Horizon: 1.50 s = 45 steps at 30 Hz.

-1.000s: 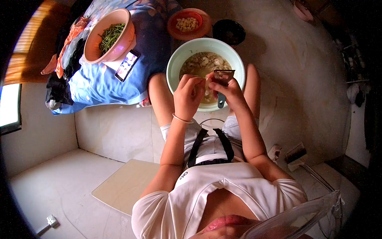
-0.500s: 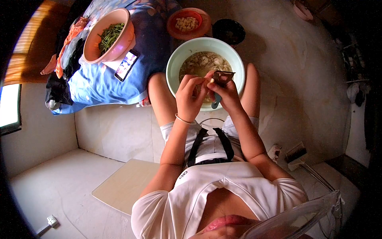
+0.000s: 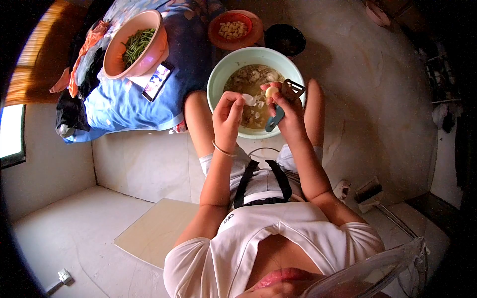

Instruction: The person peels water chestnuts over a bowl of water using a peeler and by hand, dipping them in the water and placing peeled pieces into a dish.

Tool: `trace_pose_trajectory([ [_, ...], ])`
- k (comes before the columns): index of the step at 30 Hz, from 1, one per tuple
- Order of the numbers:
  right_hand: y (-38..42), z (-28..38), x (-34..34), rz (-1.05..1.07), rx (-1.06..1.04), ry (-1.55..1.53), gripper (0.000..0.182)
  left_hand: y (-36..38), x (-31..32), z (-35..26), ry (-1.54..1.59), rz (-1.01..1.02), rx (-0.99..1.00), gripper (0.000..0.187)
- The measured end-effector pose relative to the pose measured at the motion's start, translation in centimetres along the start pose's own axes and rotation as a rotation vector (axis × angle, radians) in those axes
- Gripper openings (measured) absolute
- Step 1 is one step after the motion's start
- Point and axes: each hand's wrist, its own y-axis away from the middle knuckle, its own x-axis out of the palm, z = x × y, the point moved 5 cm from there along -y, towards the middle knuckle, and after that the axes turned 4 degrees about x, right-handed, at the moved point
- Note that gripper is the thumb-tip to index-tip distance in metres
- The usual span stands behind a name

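Over the pale green basin (image 3: 217,74), my left hand (image 3: 227,113) pinches a thin white piece of garlic skin (image 3: 249,100). My right hand (image 3: 290,118) has a pale peeled garlic clove (image 3: 272,92) between its fingertips. A peeler (image 3: 276,119) with a dark green handle is also gripped in that hand, its metal head pointing away from me. Below both hands, cloudy water (image 3: 251,82) in the basin carries cloves and loose skins. The basin stands between my knees.
Beyond the basin, a red bowl of peeled cloves (image 3: 232,30) and a black bowl (image 3: 285,40) stand side by side. On the blue cloth at left are a pink basin of green beans (image 3: 110,62) and a lit phone (image 3: 158,82). A brush (image 3: 368,191) lies right.
My hands have moved apart. The left now holds the skin away to the left, while the right has turned, showing the bare clove and more of the peeler.
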Motion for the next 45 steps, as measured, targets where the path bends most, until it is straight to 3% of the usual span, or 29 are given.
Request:
trace_pose_trajectory([
  [4, -0.3, -0.3, -0.5, 0.015, 0.011, -0.003, 0.027, -1.1, -1.0, 1.7, -0.102, -0.014, 0.004, 0.012],
  [6, -0.3, -0.6, -0.6, 0.051, 0.044, -0.025, 0.028, -1.8, -0.4, 0.4, -0.623, 0.017, 0.476, 0.015],
  [7, -0.3, -0.7, -0.7, 0.051, 0.044, -0.025, 0.028, -1.8, -0.2, 0.3, -0.623, 0.017, 0.476, 0.015],
  [9, -0.3, -1.0, -1.0, 0.055, 0.063, -0.043, 0.028, -1.7, 0.7, -0.3, -1.256, -0.066, 0.532, 0.014],
  [11, -0.4, -1.3, -1.4, 0.072, 0.069, -0.069, 0.03, -1.9, -0.3, 0.6, -1.136, -0.054, 0.486, 0.013],
  [13, -0.4, -1.4, -1.6, 0.09, 0.079, -0.096, 0.031, -2.2, -1.2, 2.0, -1.001, 0.009, 0.223, 0.014],
  [14, -0.4, -1.4, -1.6, 0.098, 0.098, -0.094, 0.03, -2.2, -1.3, 2.0, -1.001, 0.008, 0.223, 0.014],
  [16, -0.5, -1.5, -1.6, 0.107, 0.117, -0.091, 0.029, -2.2, -0.8, 0.9, -0.73, 0.031, 0.445, 0.017],
  [17, -0.5, -1.5, -1.5, 0.113, 0.121, -0.061, 0.028, -2.0, -0.8, 0.9, -0.729, 0.032, 0.444, 0.017],
  [19, -0.3, -1.3, -1.0, 0.119, 0.126, -0.03, 0.027, -1.5, 0.1, -0.1, -0.363, 0.111, 0.309, 0.019],
  [24, 0.2, -1.4, -0.5, 0.018, 0.207, 0.052, 0.022, -0.7, 1.8, -0.8, -0.26, 0.242, 0.269, 0.023],
  [28, 0.1, -1.1, 0.2, 0.041, 0.188, 0.096, 0.017, -0.4, 1.9, -0.2, -0.184, 0.199, 0.253, 0.018],
  [30, 0.1, -0.7, 0.4, 0.071, 0.143, 0.279, 0.015, -0.3, 1.4, 1.1, -0.013, 0.117, 0.06, 0.012],
  [33, 0.2, -1.2, 0.0, 0.043, 0.043, 0.268, 0.015, -0.3, 1.6, 1.6, 0.154, 0.079, -0.033, 0.011],
  [39, 0.1, -1.4, 0.0, 0.113, 0.078, 0.195, 0.014, -0.4, 1.1, 2.7, 0.42, 0.059, -0.249, 0.016],
  [43, 0.1, -1.3, 0.0, 0.102, 0.09, 0.133, 0.014, -0.6, 0.7, 1.9, 0.443, 0.075, -0.151, 0.018],
  [45, 0.1, -1.4, -0.2, 0.091, 0.113, 0.154, 0.016, -0.5, 0.5, 0.8, 0.07, 0.114, -0.018, 0.017],
])
